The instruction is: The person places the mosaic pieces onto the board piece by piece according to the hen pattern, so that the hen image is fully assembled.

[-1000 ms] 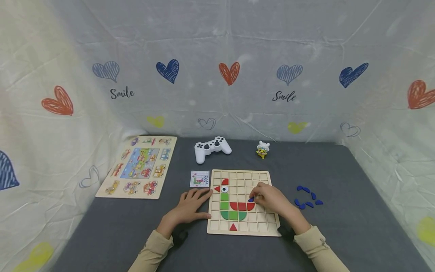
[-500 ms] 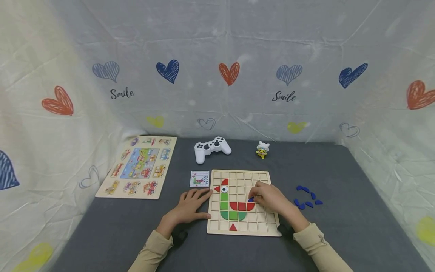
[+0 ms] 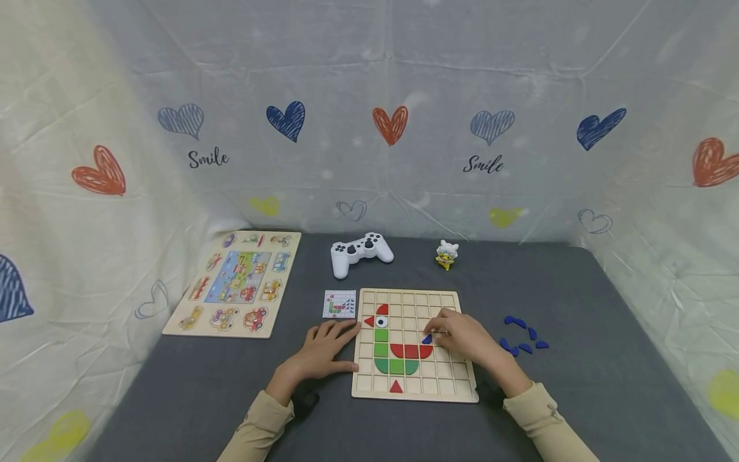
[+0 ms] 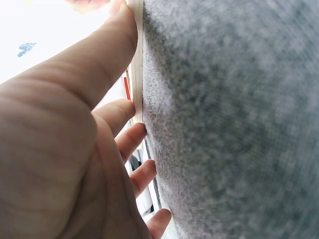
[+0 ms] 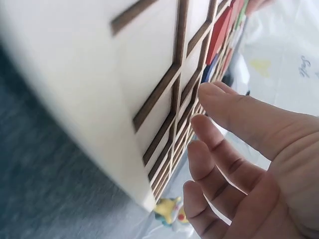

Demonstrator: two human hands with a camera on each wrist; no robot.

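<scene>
touches grid board (image 3: pixel 430 385) with left hand (image 3: pixel 323 351), fingers spread, empty; poises right hand (image 3: pixel 464 337) by blue piece (image 3: pixel 427 339), fingers parted, empty.

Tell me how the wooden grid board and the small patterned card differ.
The wooden grid board is much larger than the small patterned card. The board has raised grid lines and separate pieces, while the card's picture looks printed. Only one blue piece is visible on the board, while the card shows several blue shapes. Both show a grid with a red and green bird-like figure.
</scene>
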